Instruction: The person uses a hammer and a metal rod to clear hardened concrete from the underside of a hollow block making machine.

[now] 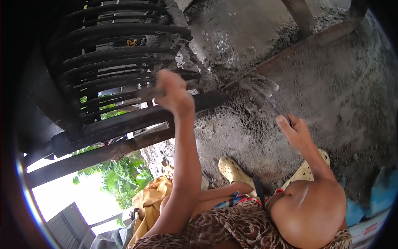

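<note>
Forearms (185, 145) outstretched, left hand (176, 94) before slats (137, 28), grip too blurred to tell, right hand (300, 133) grasping tool (274, 105)

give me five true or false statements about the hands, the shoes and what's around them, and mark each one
1. The right hand holds a tool. True.
2. The left hand rests on the person's knee. False: the left hand is raised in front of dark slats.
3. The clogs are black. False: the clogs are pale yellow.
4. Green leaves show toward the lower left of the picture. True.
5. The patterned garment near the lower edge is bright blue all over. False: it is mostly brown and dark.
</note>
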`<state>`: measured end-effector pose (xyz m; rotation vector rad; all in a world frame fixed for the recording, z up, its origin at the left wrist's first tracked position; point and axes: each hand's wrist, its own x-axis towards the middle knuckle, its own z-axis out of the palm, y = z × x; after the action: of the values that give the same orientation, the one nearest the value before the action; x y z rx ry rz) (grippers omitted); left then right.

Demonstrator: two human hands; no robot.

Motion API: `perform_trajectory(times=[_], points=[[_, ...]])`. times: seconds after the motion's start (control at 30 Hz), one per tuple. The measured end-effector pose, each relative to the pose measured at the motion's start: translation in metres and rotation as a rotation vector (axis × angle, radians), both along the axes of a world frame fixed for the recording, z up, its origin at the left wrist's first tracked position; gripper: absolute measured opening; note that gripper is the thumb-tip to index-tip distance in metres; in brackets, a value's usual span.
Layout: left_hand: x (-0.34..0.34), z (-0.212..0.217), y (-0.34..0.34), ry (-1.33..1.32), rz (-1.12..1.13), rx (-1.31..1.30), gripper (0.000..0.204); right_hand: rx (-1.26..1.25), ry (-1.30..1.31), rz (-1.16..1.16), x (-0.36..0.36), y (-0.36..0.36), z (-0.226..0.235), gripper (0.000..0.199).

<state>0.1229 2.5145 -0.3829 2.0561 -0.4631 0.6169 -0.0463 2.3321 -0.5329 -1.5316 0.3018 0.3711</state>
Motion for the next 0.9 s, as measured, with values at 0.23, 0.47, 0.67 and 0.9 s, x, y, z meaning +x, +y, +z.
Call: perform_trajectory(times=[0.23, 0.47, 0.67, 0.9], points=[[-0.001, -0.009, 0.027, 0.067, -0.127, -0.206, 0.042, 0.008, 0.112, -0.008, -0.002, -0.005, 0.0, 0.066], [0.029, -0.029, 0.008, 0.046, 0.106, -0.039, 0.036, 0.012, -0.005, -0.017, -0.001, 0.001, -0.002, 0.064], [0.026, -0.013, 0.016, 0.031, 0.08, -0.216, 0.041, -0.028, -0.026, 0.04, -0.004, -0.001, -0.001, 0.066], [0.027, -0.001, 0.005, 0.022, -0.08, -0.15, 0.041, 0.003, 0.04, 0.054, -0.001, -0.002, -0.002, 0.064]])
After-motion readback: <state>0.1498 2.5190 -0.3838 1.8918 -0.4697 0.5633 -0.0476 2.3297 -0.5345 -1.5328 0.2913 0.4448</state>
